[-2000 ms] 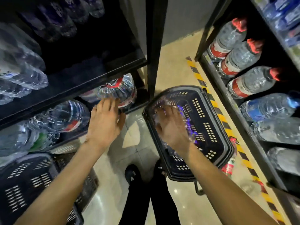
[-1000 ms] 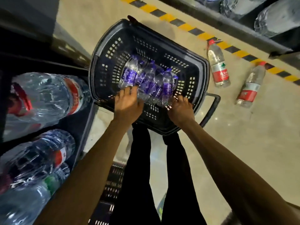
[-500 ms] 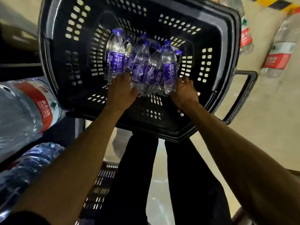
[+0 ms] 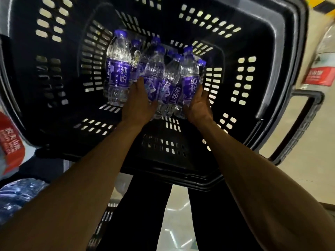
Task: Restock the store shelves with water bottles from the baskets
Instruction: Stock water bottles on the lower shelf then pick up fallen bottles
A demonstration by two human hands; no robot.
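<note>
Left hand [image 4: 138, 104] and right hand [image 4: 198, 104] flank bunch of bottles [image 4: 155, 73] in middle of basket [image 4: 282, 51] bottom. Fingers near straight, pressed on bunch sides, nothing wrapped.
Squeeze evenly, get palms lower toward bases, lift straight up clear of basket rim. Thin plastic likely slips.
Single bottle [image 4: 117, 69] left of bunch is outside your hold; take it next trip.
Basket on pale glossy floor [image 4: 308, 160]. Red-label bottle [image 4: 322, 69] right of basket, shelf bottles [image 4: 18, 196] left of basket.
</note>
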